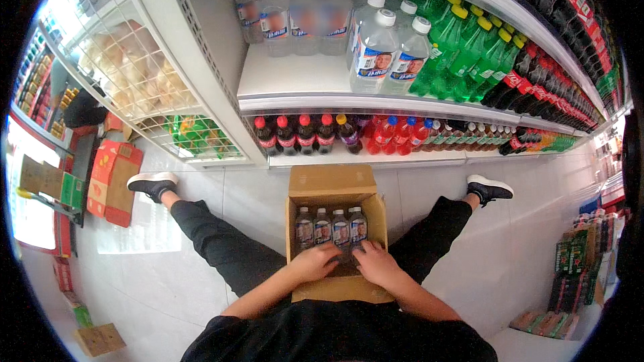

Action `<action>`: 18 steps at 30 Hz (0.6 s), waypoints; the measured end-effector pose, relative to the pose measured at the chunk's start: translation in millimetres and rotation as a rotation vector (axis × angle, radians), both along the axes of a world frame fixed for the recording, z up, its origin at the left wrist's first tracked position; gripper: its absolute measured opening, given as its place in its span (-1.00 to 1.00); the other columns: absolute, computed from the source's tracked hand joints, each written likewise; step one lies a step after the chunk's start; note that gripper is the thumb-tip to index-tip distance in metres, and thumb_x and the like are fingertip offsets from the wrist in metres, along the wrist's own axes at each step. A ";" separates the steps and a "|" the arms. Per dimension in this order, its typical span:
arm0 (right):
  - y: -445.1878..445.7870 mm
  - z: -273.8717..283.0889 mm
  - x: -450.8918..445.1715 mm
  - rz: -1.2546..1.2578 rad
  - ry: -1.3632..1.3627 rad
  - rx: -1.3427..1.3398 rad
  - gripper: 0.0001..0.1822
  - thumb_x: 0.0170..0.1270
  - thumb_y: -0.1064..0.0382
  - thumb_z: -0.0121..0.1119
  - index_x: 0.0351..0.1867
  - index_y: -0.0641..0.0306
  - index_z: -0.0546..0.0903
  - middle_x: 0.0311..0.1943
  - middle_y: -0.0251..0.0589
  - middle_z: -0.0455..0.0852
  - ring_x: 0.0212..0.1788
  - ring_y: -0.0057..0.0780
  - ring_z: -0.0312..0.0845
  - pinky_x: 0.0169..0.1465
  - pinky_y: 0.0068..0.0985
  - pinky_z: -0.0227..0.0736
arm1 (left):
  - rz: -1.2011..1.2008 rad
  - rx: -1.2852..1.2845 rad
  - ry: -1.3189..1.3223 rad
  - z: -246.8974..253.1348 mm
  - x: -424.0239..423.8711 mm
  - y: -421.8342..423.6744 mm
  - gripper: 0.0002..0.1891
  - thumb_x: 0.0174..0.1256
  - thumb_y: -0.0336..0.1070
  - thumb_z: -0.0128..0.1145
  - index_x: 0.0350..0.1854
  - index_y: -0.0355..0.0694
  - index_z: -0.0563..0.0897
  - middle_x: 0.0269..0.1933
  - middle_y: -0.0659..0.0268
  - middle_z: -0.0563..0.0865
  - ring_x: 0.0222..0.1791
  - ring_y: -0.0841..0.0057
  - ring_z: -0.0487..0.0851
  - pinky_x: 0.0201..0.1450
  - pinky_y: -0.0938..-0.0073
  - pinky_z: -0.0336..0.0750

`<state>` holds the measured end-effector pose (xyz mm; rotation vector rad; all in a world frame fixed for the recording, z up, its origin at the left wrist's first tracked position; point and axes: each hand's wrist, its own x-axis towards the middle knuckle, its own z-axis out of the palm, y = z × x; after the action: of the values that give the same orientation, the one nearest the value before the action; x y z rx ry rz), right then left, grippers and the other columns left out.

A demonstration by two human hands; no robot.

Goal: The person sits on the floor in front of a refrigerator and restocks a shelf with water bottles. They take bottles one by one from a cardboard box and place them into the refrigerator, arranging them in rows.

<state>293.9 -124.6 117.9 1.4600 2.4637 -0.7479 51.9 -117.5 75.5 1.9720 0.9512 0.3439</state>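
An open cardboard box stands on the floor between my spread legs, its flaps folded out. Inside it lie several clear plastic bottles with white caps and picture labels, side by side, caps towards the shelf. My left hand reaches over the box's left wall, its curled fingers at the lower ends of the middle bottles. Over on the other side, my right hand has its bent fingers against the lower end of the rightmost bottle. Whether either hand grips a bottle is hidden by the fingers.
Ahead, a white shelf holds larger clear bottles and green soda bottles. Cola bottles line the level below. A wire rack adjoins at left, near a flattened red carton. Stacked cartons stand right.
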 end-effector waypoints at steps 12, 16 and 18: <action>59.6 25.0 -4.4 0.063 -0.090 -0.247 -0.42 0.08 -0.03 0.49 0.12 0.20 0.74 -0.17 0.16 0.82 -0.03 0.13 0.77 0.06 -0.04 0.67 | -0.173 -0.074 0.319 -2.7 8.8 7.1 -0.33 0.43 -0.05 0.27 0.49 -0.24 0.39 0.30 -0.13 0.63 0.24 -0.11 0.66 0.26 0.00 0.60; 73.5 35.7 -5.3 0.035 0.072 -0.329 -0.45 0.13 0.01 0.48 0.10 0.27 0.73 -0.07 0.17 0.81 -0.04 0.14 0.77 0.12 -0.08 0.67 | -0.122 -0.117 0.245 -26.1 18.8 6.7 -0.19 0.34 0.01 0.38 0.51 -0.28 0.32 0.29 -0.21 0.62 0.25 -0.17 0.64 0.30 0.00 0.56; 79.9 34.8 -0.6 -0.007 0.203 -0.323 -0.47 0.13 0.07 0.51 0.11 0.28 0.73 -0.11 0.10 0.84 -0.09 -0.02 0.81 0.06 -0.19 0.69 | -0.018 -0.130 0.108 -32.0 20.3 7.3 -0.11 0.24 -0.01 0.49 0.50 -0.30 0.30 0.28 -0.21 0.62 0.25 -0.18 0.64 0.29 0.00 0.56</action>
<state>293.3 -44.6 152.7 1.3286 2.3317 -1.2836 72.2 -110.3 43.5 1.8945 0.9987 0.1623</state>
